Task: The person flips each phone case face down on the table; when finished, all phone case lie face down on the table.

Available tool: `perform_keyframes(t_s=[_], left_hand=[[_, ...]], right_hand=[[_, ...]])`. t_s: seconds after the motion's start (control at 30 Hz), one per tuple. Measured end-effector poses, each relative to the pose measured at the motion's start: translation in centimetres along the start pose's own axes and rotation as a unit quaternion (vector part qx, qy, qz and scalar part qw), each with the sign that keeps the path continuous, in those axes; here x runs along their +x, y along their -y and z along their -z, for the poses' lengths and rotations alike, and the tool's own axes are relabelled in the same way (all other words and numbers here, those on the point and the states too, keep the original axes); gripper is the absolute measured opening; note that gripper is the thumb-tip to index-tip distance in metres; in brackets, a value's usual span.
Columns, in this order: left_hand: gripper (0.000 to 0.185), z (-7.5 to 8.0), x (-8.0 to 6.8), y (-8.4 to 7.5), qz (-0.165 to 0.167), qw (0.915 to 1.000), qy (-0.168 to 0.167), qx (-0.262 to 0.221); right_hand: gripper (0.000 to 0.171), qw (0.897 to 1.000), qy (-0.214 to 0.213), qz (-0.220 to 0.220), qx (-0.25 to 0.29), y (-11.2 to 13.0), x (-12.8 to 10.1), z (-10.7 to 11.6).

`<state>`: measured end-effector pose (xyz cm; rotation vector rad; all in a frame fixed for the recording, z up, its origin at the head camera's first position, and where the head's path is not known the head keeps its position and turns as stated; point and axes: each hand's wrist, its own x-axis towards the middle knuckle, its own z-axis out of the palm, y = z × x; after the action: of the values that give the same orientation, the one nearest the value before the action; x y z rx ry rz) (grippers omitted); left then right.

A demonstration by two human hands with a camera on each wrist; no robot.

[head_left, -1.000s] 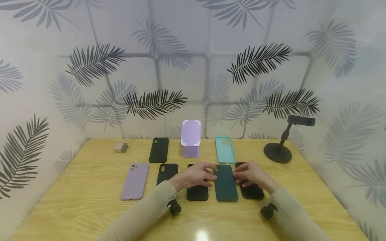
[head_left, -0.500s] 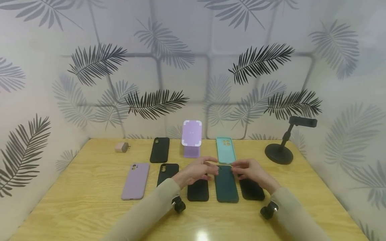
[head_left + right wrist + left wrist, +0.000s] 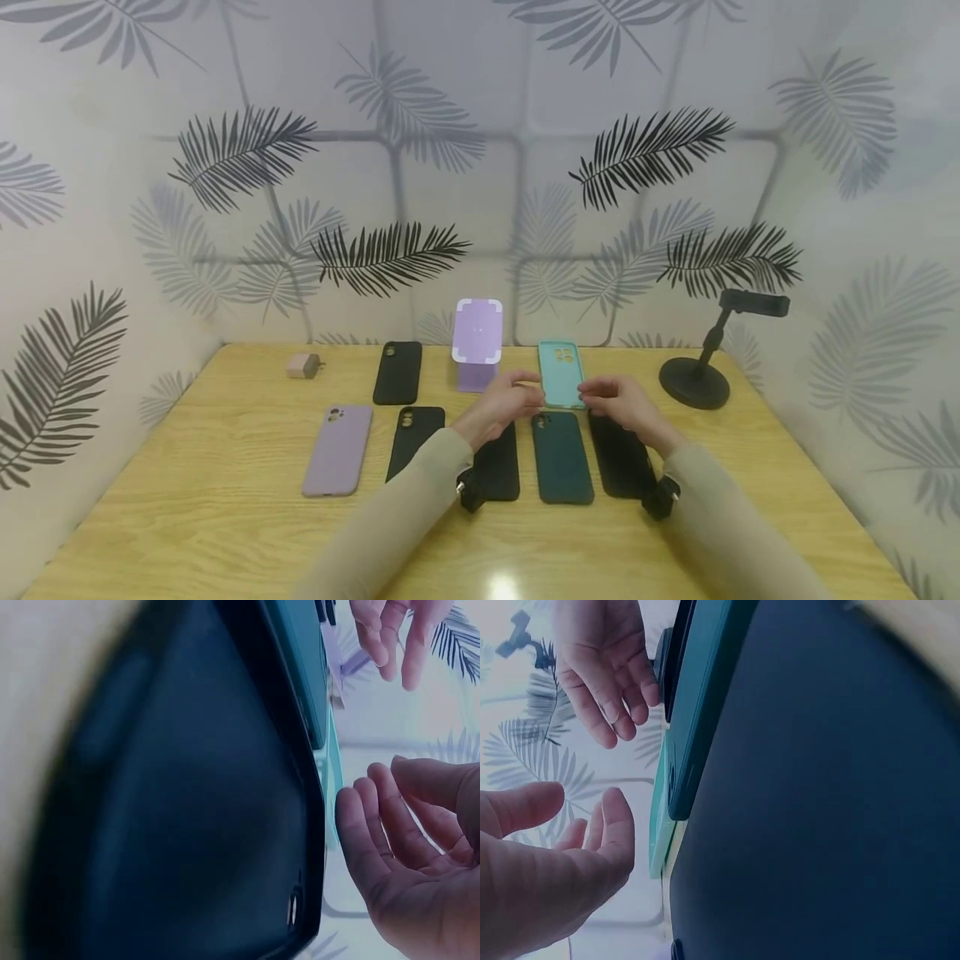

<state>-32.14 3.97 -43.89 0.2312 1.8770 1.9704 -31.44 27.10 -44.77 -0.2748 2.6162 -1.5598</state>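
Observation:
Over the row of phone cases, my left hand [image 3: 501, 407] has its fingers loosely bent and holds nothing. Facing it, my right hand [image 3: 624, 405] also holds nothing, its fingertips close by the right edge of a turquoise phone case [image 3: 562, 377]. That case lies between the two hands, camera cutouts toward the wall. Nearer the person is a dark teal phone case [image 3: 564, 462]. A black phone case [image 3: 501, 475] lies partly hidden under my left forearm. On the right, another black phone case [image 3: 202, 795] lies hollow side up below my right hand.
A lilac phone case [image 3: 337, 452] and black phone cases [image 3: 397, 372] lie to the left. At the back stand a purple stand [image 3: 477, 333] and a black phone holder [image 3: 693, 382]. A pale pink charger plug [image 3: 303, 366] sits at the far left.
Both hands have moved forward, away from the dark teal case's top corners to beside the turquoise case. The cases lie where they were.

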Motion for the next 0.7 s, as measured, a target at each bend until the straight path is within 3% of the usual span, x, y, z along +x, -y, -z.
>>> perform_keyframes(t_s=[0.37,0.7], left_hand=[[0.050,-0.5,2.2,0.3,0.023,0.9983,-0.053,0.009],[0.052,-0.9,3.4,0.6,0.050,0.9960,-0.073,-0.003]], right_hand=[[0.034,0.998,-0.001,-0.042,-0.036,-0.9,2.0,1.4],[0.037,0.997,0.036,-0.025,-0.064,-1.1,2.7,1.6]])
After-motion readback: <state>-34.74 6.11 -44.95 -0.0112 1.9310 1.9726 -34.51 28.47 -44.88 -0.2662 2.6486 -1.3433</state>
